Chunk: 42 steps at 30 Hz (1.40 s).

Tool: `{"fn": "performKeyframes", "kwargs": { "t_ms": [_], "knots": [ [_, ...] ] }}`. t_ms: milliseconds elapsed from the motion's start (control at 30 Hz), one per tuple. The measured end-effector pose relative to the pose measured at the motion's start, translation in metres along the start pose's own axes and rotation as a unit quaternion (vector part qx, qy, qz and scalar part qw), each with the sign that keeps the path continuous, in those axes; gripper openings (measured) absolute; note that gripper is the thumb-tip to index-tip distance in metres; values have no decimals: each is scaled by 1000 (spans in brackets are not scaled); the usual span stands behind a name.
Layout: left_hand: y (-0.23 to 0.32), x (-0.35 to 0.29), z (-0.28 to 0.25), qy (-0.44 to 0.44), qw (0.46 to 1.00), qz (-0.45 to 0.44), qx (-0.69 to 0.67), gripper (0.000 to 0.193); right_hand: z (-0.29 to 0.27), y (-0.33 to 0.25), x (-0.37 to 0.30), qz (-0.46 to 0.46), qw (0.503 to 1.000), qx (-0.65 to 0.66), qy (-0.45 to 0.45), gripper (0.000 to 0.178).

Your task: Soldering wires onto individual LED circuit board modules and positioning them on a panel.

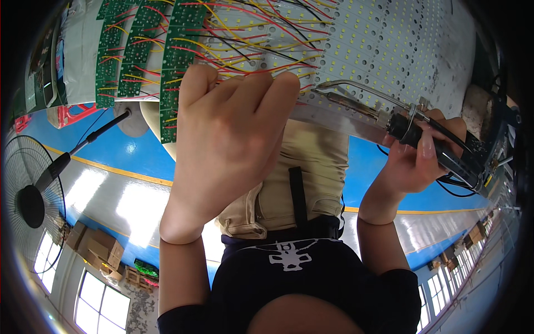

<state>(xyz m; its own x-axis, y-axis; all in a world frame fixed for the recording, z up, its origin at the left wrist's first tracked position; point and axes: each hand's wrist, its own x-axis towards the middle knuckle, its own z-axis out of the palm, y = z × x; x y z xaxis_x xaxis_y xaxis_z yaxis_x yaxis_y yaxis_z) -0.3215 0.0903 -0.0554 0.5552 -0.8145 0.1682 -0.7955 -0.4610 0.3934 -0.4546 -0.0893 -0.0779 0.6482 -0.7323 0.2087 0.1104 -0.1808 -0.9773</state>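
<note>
My left hand (pixel 231 125) is closed above the near edge of the work, its fingers curled down over the ends of the red, yellow and black wires (pixel 267 42). Whatever the fingertips pinch is hidden behind the knuckles. Beside that hand runs a strip of green circuit boards (pixel 169 83), from which the wires stretch right to white panels with small yellowish LEDs (pixel 384 53). In my right hand (pixel 420 158) is a soldering iron (pixel 405 129) with a curved metal feed tube. Its tip points left, close to the wire ends at the panel's near edge.
More green board strips (pixel 130 55) lie to the left. A black stand-like device with cables (pixel 489 161) is at the right edge. A standing fan (pixel 33 203) is at the far left, and cardboard boxes (pixel 100 250) are on the floor behind it.
</note>
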Motion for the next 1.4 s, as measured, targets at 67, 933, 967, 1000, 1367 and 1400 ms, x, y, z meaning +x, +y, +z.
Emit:
{"fn": "performKeyframes", "kwargs": {
  "t_ms": [67,933,967,1000,1367,1400],
  "knots": [
    [0,0,0,6,1000,3,0,7,-3,3,-2,-6,1000,2,-1,12],
    [2,0,0,-4,1000,0,-4,8,11,-8,6,40,997,-21,58,18],
    [1,0,0,5,1000,2,0,8,10,-7,5,40,997,-20,57,18],
    [1,-1,0,5,1000,1,0,8,10,-7,5,37,997,-23,59,18],
    [2,-2,0,3,1000,-5,8,9,14,-5,2,22,996,-49,73,17],
    [2,-2,0,3,1000,-5,7,9,14,-6,1,30,996,-31,74,17]
  ]
}}
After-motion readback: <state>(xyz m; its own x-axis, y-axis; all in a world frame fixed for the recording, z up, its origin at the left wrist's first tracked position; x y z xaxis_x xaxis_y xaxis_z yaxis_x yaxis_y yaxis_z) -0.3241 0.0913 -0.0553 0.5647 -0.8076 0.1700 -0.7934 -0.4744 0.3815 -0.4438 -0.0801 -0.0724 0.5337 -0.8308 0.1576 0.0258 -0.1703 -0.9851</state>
